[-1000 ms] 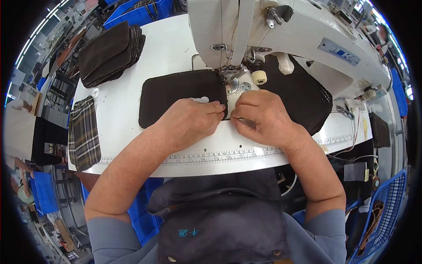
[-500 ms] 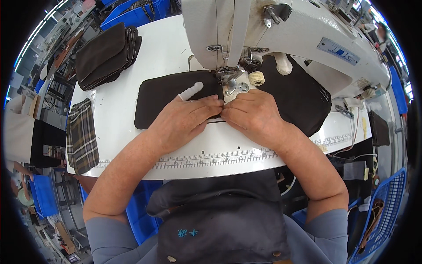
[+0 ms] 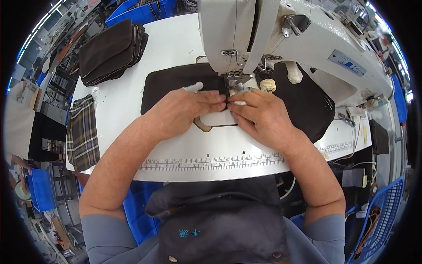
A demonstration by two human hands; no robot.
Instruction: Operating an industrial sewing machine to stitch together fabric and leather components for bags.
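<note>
A dark brown fabric panel [image 3: 169,79] lies on the white sewing-machine bed, its right edge under the presser foot [image 3: 235,78]. My left hand [image 3: 182,110] rests on the panel with its fingers laid out flat toward that edge, and one finger wears a white finger cot [image 3: 193,87]. At the panel's right edge, just in front of the foot, the fingertips of my right hand [image 3: 266,116] are closed on the fabric. A small pale thing [image 3: 239,103] shows among the right fingers, too small to identify. The needle tip is hidden.
The sewing machine [image 3: 303,39] arches over the bed. Dark pieces [image 3: 307,101] lie under its arm. A stack of dark panels [image 3: 110,53] sits far left, above plaid fabric [image 3: 83,134]. A ruler strip [image 3: 220,163] follows the front edge. Blue baskets [image 3: 382,215] stand around.
The panel has shifted away from me under the foot, uncovering a cutout in the bed. My hands have spread slightly apart, and the pale thing now shows at the right fingers.
</note>
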